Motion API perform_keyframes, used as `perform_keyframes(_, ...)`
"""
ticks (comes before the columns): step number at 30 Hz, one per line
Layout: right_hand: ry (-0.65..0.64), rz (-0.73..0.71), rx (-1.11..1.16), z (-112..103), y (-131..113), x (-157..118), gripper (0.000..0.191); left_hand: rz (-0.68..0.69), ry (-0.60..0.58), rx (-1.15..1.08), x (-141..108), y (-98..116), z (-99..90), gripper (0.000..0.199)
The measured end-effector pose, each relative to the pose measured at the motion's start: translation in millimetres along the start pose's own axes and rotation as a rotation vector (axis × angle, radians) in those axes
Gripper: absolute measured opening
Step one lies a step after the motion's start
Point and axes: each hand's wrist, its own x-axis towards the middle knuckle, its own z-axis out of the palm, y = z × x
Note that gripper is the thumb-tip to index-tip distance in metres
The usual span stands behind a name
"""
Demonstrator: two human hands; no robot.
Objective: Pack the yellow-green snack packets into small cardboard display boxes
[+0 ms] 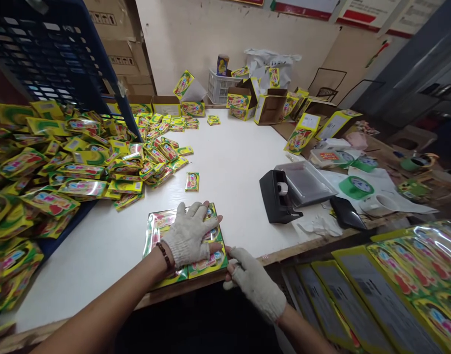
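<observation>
My left hand point(193, 233), in a white fingerless knit glove, lies flat with fingers spread on a shiny flat pack of yellow-green printed packets point(201, 268). This pack rests at the table's front edge. Beside its near right corner is my right hand point(249, 278), gloved the same way, with fingers curled and thumb and forefinger closed together. What they pinch, if anything, is hidden. A single small yellow-green packet point(192, 182) lies just beyond the pack. To the left, a large heap of similar packets point(81, 167) spills from a tipped blue crate point(63, 59) onto the white table point(232, 162).
A black tape dispenser point(275, 196) and a clear plastic tray point(306, 182) stand right of the hands. Green tape rolls point(356, 187) lie farther right. Open display boxes point(271, 105) line the back. Stacked printed packs point(376, 290) sit below the table at right.
</observation>
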Motion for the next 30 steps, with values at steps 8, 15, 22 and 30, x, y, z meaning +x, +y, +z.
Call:
perform_keyframes(8, 0.914, -0.398, -0.513, -138, -27, 10, 0.034, -0.009, 0.001, 0.005, 1, 0, -2.4, 0.063)
perform_keyframes(15, 0.908, -0.311, -0.551, -203, -32, 52, 0.024, -0.021, 0.005, 0.002, 2, -1, -1.0, 0.061)
perform_keyframes(22, 1.03, -0.361, -0.472, -189, -16, 33, 0.028, -0.03, -0.02, -0.006, 2, 1, -2.5, 0.062)
perform_keyframes(30, 0.854, -0.155, -0.242, -162, 26, 24, 0.033, -0.026, -0.012, -0.001, 2, 0, -1.0, 0.063)
